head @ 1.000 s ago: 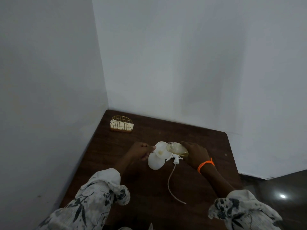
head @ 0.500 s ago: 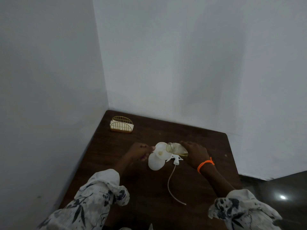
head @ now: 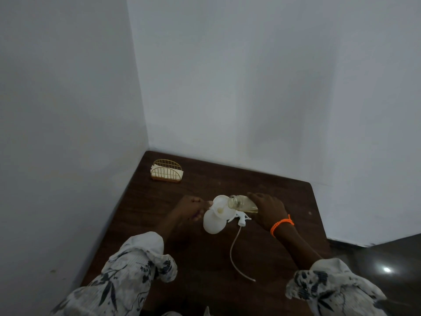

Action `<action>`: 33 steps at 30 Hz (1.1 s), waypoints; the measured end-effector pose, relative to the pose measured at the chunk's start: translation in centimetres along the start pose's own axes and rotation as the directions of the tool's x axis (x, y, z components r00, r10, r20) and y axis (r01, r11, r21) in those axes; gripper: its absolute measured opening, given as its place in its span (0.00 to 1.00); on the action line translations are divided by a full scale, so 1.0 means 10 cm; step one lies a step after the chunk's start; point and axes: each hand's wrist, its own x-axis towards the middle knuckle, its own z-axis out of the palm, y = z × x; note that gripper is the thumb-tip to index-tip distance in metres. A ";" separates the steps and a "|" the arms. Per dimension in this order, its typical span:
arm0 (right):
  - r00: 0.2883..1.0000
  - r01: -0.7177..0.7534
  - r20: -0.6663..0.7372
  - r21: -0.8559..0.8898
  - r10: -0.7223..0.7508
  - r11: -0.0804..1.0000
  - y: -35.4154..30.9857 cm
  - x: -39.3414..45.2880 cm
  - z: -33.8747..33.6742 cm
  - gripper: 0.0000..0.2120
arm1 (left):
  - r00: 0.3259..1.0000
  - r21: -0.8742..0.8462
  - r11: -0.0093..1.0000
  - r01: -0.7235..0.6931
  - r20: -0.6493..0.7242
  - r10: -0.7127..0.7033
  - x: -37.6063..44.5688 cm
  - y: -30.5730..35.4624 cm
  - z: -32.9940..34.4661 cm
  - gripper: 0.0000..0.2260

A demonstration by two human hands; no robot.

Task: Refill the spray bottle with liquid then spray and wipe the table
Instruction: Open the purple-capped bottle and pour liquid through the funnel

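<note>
A white spray bottle [head: 213, 223] stands on the dark wooden table [head: 205, 270] with a white funnel [head: 219, 207] in its neck. My left hand [head: 190, 207] pinches the funnel's left rim. A clear glass jar [head: 241, 202] of yellowish liquid is gripped by my right hand [head: 268, 209] and tipped on its side, its mouth over the funnel. The white spray head [head: 241, 218] lies on the table beside the bottle, its long tube [head: 234, 254] curling toward me.
A gold wire holder with white napkins [head: 166, 173] stands at the table's far left corner. White walls close off the left and far sides. The table's right edge drops to a dark floor [head: 387, 270].
The jar stays tipped over the funnel; both hands hold nearly the same places. No clear movement.
</note>
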 end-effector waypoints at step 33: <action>1.000 0.030 -0.002 -0.083 -0.030 0.996 -0.17 -0.19 -0.42 0.31 | 1.000 -0.032 0.999 0.011 -0.004 -0.011 -0.05 -0.03 -0.02 0.14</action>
